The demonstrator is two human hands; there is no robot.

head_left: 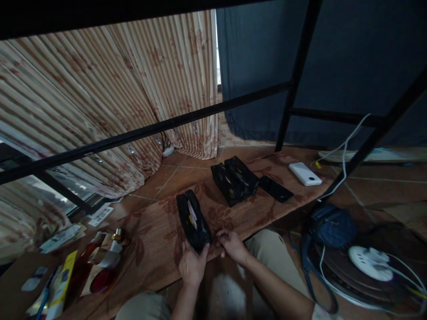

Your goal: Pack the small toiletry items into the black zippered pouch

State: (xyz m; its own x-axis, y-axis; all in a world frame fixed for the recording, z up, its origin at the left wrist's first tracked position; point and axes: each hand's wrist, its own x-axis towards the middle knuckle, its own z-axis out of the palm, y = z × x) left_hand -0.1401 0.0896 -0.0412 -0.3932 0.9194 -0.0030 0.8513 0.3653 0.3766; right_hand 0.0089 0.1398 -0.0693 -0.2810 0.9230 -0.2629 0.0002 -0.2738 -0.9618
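My left hand [194,265] grips the near end of a long black pouch [188,213], thumb on top and fingers along its side. The pouch lies on a brown patterned cloth, and a pale strip and a bit of yellow show through the opening along its top. Just right of it, apart from the pouch, my right hand [232,246] hangs over the cloth's near edge with its fingers curled together; whatever they may hold is too small to make out. Two similar black pouches [232,180] lie side by side farther back.
Right of the pair are a black phone [275,189] and a white power bank [304,174]. Bottles [117,235], a red jar [103,281] and a yellow box [65,280] crowd the left. A blue bag [333,226] and white power strip [369,263] sit right. A dark rail [187,119] crosses beyond.
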